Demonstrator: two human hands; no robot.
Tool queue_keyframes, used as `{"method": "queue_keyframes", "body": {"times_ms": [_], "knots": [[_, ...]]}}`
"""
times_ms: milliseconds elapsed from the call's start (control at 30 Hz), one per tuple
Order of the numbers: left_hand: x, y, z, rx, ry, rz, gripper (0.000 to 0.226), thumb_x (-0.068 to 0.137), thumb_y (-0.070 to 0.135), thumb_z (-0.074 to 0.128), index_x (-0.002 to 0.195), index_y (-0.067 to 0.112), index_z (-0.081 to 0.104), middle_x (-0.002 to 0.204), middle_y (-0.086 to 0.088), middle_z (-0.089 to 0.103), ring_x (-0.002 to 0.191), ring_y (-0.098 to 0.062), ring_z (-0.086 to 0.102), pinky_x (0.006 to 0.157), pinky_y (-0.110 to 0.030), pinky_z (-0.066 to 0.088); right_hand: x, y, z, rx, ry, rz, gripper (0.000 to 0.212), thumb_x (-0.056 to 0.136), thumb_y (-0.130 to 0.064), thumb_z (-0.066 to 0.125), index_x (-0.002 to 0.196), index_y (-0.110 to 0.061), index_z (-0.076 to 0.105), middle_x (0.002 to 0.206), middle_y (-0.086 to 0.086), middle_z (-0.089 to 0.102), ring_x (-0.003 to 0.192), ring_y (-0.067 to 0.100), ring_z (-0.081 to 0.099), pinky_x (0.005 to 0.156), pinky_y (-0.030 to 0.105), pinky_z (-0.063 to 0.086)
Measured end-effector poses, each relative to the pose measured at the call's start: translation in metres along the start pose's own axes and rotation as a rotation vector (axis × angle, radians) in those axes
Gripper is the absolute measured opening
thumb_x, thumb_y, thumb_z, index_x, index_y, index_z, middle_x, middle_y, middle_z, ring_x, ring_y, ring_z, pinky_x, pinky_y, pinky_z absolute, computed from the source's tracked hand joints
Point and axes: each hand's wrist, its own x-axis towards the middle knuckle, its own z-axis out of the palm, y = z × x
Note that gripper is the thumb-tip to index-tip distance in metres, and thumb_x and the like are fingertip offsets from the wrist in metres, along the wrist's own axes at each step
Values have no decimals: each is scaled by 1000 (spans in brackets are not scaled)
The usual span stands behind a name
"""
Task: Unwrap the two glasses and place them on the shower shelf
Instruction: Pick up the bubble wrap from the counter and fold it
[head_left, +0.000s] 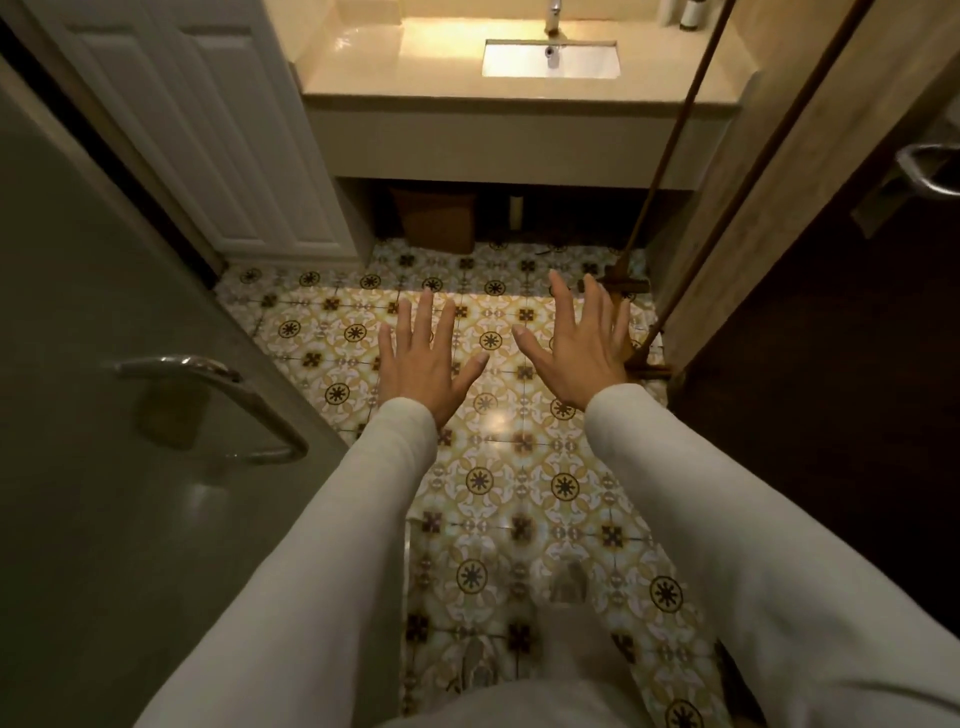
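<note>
A person stands at a bathroom doorway with both arms stretched forward in long cream fabric sleeves (322, 545). The left hand (423, 364) and the right hand (576, 348) hover palm-down above the glossy yellow-and-white patterned tile floor (519, 467), apart from each other. The grip of each is spread wide, fingers (427, 317) straight and fanned, holding nothing. Neither of the two glasses nor any wrapping can be made out, and the shower shelf is out of sight too, so where they are cannot be told. Ahead is the beige stone vanity tabletop (447, 67) with its white rectangular sunken sink (550, 65) and chrome tap (553, 15). A small white cylindrical object (693, 13) at its far right corner is too cropped to identify. Below the tabletop sits a brown woven square basket (436, 218), and a long wooden-handled mop (671, 145) leans at the right. A grey door (104, 519) with a curved metal handle (218, 395) stands open at the left. Judging from this, the task is at its very start: no glass is found, picked up, unwrapped or placed. All of it is left: locating the glasses, stripping both, and setting them on the shower shelf.
</note>
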Motion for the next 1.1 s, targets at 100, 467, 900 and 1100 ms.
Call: {"method": "queue_keyframes", "body": {"times_ms": [100,467,900,1100], "knots": [[45,2,9,-3,-8,-11,83,93,74,18,158,26,0,168,-4,-10,153,-28,-12,123,-55,1,46,9,8,-40,-5,-31,80,96,-71,30,161,-31,6,169,19,5,157,33,-1,122,57,-10],[221,21,15,-8,67,-163,84,91,75,21,158,26,5,168,-3,-3,154,-28,-6,123,-53,3,247,37,17,13,-71,-112,81,96,-71,29,161,-31,4,169,20,4,157,36,-1,123,59,-9],[371,-22,17,4,78,-313,82,93,73,27,158,24,12,168,-6,3,154,-30,0,123,-54,8,427,11,54,12,-135,-246,81,95,-72,29,161,-30,7,169,19,6,157,34,1,123,58,-8],[462,-83,19,-50,85,-325,83,93,73,23,158,25,7,168,-4,0,154,-28,-5,123,-54,5,526,-39,91,-33,-119,-270,80,96,-71,28,161,-31,7,168,18,9,156,34,3,124,59,-6]]}}
